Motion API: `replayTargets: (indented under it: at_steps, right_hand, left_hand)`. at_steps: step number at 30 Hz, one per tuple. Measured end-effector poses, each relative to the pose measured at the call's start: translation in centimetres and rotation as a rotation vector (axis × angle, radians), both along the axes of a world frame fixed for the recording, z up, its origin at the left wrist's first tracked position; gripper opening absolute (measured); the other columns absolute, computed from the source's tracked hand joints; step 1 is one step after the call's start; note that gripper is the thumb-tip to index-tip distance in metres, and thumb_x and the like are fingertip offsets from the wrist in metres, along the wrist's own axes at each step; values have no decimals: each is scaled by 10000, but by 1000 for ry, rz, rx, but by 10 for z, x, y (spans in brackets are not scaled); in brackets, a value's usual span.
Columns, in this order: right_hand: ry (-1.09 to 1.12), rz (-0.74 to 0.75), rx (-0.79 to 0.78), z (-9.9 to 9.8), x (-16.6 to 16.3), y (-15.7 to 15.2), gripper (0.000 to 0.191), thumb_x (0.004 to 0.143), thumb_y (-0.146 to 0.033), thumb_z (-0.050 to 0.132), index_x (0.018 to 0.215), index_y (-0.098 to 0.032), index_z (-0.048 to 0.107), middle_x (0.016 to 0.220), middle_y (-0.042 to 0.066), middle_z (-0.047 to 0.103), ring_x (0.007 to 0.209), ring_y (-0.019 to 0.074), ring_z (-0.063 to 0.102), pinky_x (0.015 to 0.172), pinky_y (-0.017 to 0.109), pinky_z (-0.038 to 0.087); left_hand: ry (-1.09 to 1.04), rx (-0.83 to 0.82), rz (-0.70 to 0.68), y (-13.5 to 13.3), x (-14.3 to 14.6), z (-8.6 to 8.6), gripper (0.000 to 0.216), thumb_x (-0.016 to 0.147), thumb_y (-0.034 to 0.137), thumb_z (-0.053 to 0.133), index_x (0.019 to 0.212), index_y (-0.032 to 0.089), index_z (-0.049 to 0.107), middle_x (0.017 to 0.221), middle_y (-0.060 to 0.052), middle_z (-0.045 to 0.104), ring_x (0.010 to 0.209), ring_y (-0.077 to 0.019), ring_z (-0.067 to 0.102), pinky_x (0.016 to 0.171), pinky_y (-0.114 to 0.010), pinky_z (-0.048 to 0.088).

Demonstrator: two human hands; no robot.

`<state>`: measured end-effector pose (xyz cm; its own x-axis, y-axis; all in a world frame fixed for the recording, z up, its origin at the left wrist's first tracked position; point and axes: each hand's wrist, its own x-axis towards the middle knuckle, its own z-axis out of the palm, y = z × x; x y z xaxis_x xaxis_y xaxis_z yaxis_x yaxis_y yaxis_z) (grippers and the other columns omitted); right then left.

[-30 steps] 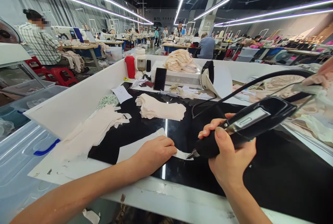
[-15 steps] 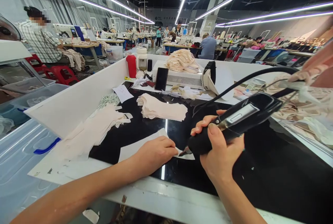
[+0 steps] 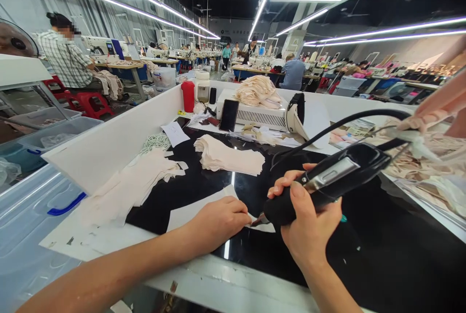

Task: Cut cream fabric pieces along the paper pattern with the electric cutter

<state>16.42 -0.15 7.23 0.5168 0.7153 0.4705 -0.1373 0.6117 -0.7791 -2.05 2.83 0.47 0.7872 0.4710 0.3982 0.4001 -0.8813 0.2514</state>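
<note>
My right hand [image 3: 309, 216] is wrapped around a black corded hand tool [image 3: 329, 177] with a silver panel and a narrow metal tip. The tip points down to the left and meets the edge of a white fabric piece [image 3: 185, 213] lying on the glossy black tabletop [image 3: 386, 235]. My left hand [image 3: 222, 216] rests on that fabric, its fingers curled and pressed together close beside the tip. Part of the fabric is hidden under this hand. A stack of pale fabric pieces [image 3: 229, 155] lies just beyond, and more cut pieces [image 3: 134, 177] are heaped to the left.
The black cable [image 3: 349, 115] arches over the right side. At the back stand a white box [image 3: 251, 116] with fabric on top, a phone [image 3: 229, 115] and a red cup [image 3: 188, 95]. White boards [image 3: 109, 133] edge the table. Loose fabric [image 3: 418, 162] is piled at right.
The whole view has shifted slightly downward in the picture. The tool tip has slid a little along the fabric edge toward my left hand, and both hands keep their hold.
</note>
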Motion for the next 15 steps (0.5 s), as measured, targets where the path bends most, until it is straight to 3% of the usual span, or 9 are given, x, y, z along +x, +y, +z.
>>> replayTargets:
  at_steps: [8, 15]
  right_hand:
    - [46, 6, -54, 0, 4, 1, 530, 830, -432, 1037, 1182, -268, 676, 854, -45, 711, 659, 148, 672, 626, 283, 639]
    - [6, -76, -94, 6, 24, -2, 606, 773, -469, 1073, 1179, -257, 677, 874, -38, 741, 672, 150, 688, 649, 289, 652]
  left_hand:
    - [-35, 8, 22, 3, 5, -14, 114, 1104, 143, 738, 1141, 208, 824, 1186, -42, 826, 1045, -196, 771, 913, -269, 627]
    - [-202, -94, 15, 12, 7, -19, 185, 1163, 259, 682, 1195, 196, 854, 1293, -92, 830, 1138, -217, 786, 1060, -314, 636]
